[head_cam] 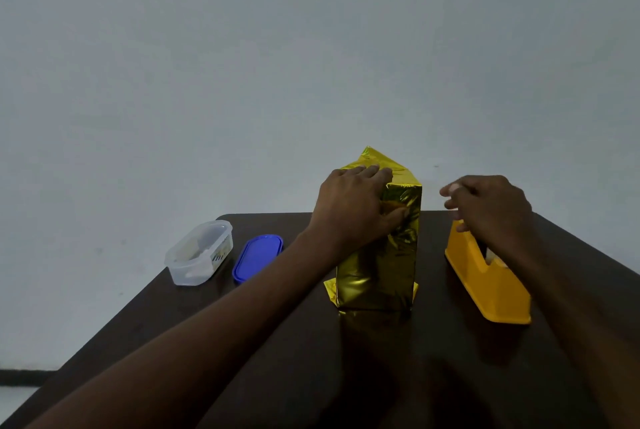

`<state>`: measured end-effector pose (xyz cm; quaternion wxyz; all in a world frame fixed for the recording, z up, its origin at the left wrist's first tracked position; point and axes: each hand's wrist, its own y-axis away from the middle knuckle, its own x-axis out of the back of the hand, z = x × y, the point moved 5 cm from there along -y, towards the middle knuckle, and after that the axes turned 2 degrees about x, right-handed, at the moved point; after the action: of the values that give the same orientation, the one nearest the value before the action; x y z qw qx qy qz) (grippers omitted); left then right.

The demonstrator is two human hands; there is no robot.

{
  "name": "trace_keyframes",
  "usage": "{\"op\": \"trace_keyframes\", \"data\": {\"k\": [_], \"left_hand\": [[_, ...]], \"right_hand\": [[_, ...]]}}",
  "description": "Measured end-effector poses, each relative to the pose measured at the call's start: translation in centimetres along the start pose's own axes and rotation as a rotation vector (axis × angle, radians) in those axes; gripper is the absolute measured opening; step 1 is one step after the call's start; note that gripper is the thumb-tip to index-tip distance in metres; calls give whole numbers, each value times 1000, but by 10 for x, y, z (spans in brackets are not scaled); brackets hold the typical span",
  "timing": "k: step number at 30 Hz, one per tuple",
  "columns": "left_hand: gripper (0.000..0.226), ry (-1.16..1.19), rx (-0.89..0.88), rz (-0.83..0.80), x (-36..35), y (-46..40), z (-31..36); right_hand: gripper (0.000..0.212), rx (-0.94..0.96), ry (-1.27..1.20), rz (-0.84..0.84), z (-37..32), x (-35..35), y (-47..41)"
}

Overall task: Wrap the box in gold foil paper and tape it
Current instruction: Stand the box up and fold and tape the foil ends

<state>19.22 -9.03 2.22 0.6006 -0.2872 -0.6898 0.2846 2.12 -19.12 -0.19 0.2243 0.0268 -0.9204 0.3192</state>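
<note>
From the head view, the box (379, 255) stands upright near the middle of the dark counter (242, 342), covered in gold foil paper (377, 160) that peaks in a fold at its top. The left hand (356, 207) presses that top fold, fingers laid flat over it and thumb against the near face. The right hand (491, 210) hovers just above a yellow tape dispenser (488, 286) to the right; its fingers are curled, though whether this grip pinches tape I cannot tell. To the left sit a clear container (197, 254) and a blue lid (257, 256).
</note>
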Motion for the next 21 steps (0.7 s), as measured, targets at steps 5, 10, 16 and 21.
{"op": "trace_keyframes", "data": {"k": [5,10,16,21], "left_hand": [[62,-13,25,24,-4,-1,2],[59,-10,43,19,-7,-4,4],[61,-17,53,4,-9,-6,8],[63,-19,58,4,-9,-6,11]], "right_hand": [[27,-116,572,-84,20,18,7],[21,-207,668,-112,37,29,16],[37,-329,679,-200,48,35,25],[34,-500,406,-270,63,36,24]]}}
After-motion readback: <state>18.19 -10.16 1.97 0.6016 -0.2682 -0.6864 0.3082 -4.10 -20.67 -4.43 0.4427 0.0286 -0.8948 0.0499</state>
